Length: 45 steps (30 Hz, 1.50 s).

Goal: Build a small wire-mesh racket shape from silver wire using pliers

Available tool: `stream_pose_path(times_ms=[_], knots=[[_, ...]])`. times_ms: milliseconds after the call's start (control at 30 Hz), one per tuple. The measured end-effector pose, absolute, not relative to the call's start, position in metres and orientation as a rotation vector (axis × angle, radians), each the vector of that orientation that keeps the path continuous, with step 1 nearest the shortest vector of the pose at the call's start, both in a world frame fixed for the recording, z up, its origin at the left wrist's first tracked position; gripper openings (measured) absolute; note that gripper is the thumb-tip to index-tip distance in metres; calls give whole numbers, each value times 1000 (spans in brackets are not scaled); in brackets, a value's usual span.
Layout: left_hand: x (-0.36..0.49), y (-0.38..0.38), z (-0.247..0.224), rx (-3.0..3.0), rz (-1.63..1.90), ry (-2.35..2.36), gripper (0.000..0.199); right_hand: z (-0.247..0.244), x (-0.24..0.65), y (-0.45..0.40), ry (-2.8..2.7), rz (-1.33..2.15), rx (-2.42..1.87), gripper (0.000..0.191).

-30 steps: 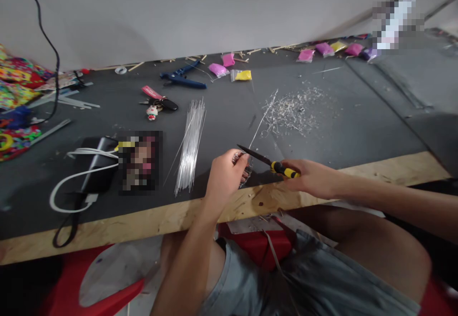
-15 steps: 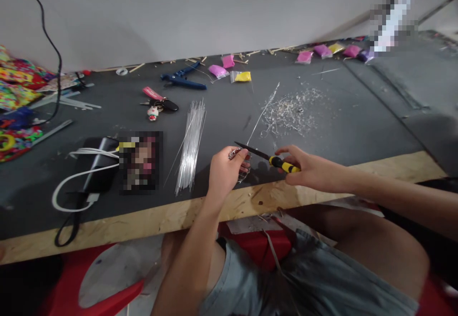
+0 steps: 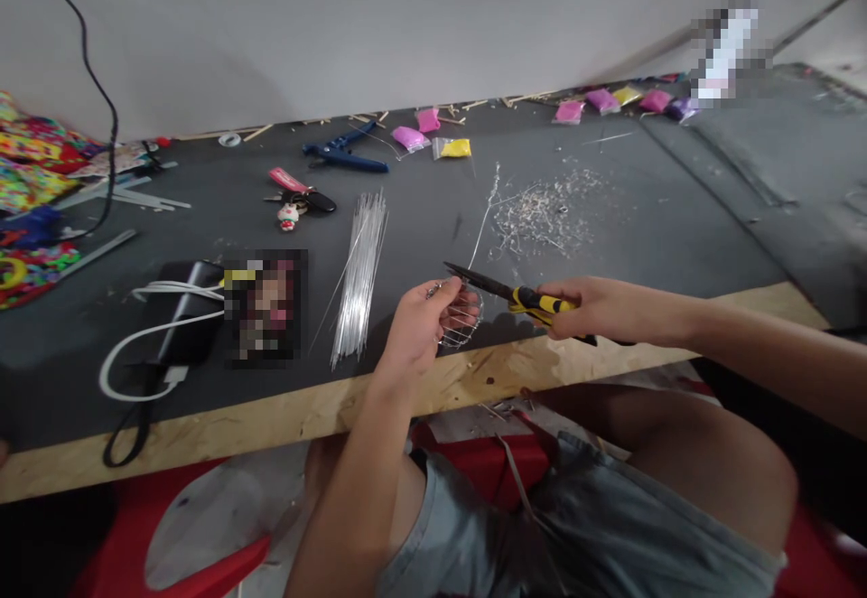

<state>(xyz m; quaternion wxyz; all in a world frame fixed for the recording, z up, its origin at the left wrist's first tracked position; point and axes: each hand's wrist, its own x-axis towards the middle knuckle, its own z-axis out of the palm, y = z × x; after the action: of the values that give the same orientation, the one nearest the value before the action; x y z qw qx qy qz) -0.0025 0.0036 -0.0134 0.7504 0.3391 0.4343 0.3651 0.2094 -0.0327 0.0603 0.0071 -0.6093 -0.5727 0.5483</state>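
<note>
My left hand [image 3: 424, 322] is closed on a small round wire frame [image 3: 467, 331], whose lower curve and cross wires show beyond my fingers. From the top of the frame a long twisted wire [image 3: 484, 223] sticks up and away over the table. My right hand [image 3: 589, 306] grips long-nose pliers [image 3: 505, 289] with yellow and black handles. The dark jaws point left, and their tip is at the wire beside my left thumb; whether they clamp it I cannot tell. Left of my hands lies a bundle of straight silver wires [image 3: 361, 282].
Wire scraps [image 3: 552, 214] are strewn beyond my hands. Blue-handled pliers [image 3: 349, 151], keys with a charm [image 3: 294, 200] and small coloured packets [image 3: 453, 147] lie farther back. A black device with a white cable [image 3: 182, 318] sits at left. A wooden strip [image 3: 271, 408] edges the table.
The wire frame has turned, so more of its round outline shows, and the long wire leans more upright. The pliers' handles have spread apart and rolled in my right hand.
</note>
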Motion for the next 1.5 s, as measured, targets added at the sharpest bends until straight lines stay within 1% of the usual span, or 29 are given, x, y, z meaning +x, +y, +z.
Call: stream_pose_path(times_ms=[200, 467, 700, 833, 1033, 1200, 1500], knots=[[-4, 2, -9, 620, 724, 901, 17, 67, 209, -37, -1857, 1681, -1893, 22], [-2, 1, -12, 531, 662, 861, 18, 63, 212, -40, -1961, 1506, -1908, 22], [-3, 3, -13, 497, 648, 827, 17, 66, 215, -40, -1947, 1615, -1819, 24], [-2, 2, -13, 491, 643, 820, 16, 66, 216, -41, -1968, 1619, -1791, 20], [-3, 2, -14, 484, 637, 793, 15, 64, 215, -41, -2017, 1525, -1799, 9], [-3, 2, -15, 508, 645, 797, 14, 66, 211, -41, -2039, 1481, -1818, 5], [-1, 0, -12, 528, 647, 840, 14, 63, 212, -42, -2146, 1365, -1840, 6]])
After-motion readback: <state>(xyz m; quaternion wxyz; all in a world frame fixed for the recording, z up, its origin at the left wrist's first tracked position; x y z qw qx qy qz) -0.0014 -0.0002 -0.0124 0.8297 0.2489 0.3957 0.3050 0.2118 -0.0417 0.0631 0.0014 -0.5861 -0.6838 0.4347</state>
